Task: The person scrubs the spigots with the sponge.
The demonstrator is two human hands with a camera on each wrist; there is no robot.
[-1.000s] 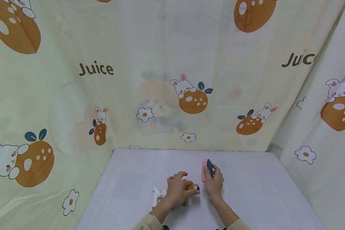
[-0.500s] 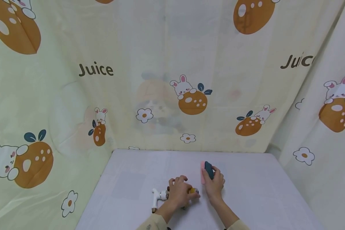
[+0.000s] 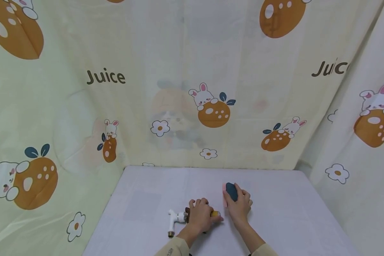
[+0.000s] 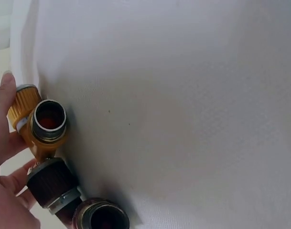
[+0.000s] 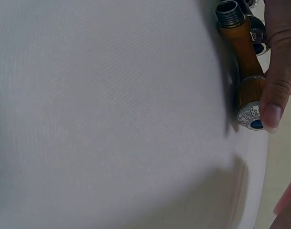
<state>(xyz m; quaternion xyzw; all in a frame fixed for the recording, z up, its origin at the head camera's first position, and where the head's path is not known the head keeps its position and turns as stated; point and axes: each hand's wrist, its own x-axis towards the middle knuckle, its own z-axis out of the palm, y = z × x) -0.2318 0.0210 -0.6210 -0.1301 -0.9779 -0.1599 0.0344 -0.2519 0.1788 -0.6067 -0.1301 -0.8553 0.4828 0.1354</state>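
Observation:
In the head view my left hand (image 3: pixel 200 215) lies over a row of taps. Its thumb presses the ribbed knob end of a yellow tap (image 4: pixel 25 107), with the fingers curled along the far side. A dark brown tap (image 4: pixel 52 181) adjoins it, partly covered by the hand. To the left, a white tap (image 3: pixel 172 223) points its threaded end toward me. My right hand (image 3: pixel 240 206) grips a block with a dark teal oval face (image 3: pixel 232 192) and a pink layer (image 3: pixel 224 195) behind it. What kind of thing this block is, I cannot tell.
The table has a white cloth (image 3: pixel 140 185). A cream curtain (image 3: pixel 249 71) printed with rabbits and oranges stands behind it, with more curtain at both sides. In the left wrist view an open threaded end (image 4: pixel 107 217) shows at the bottom edge.
My left hand has shifted slightly right and toward me, uncovering more of the white tap. The block in my right hand has turned, so its dark teal face shows more and the pink less.

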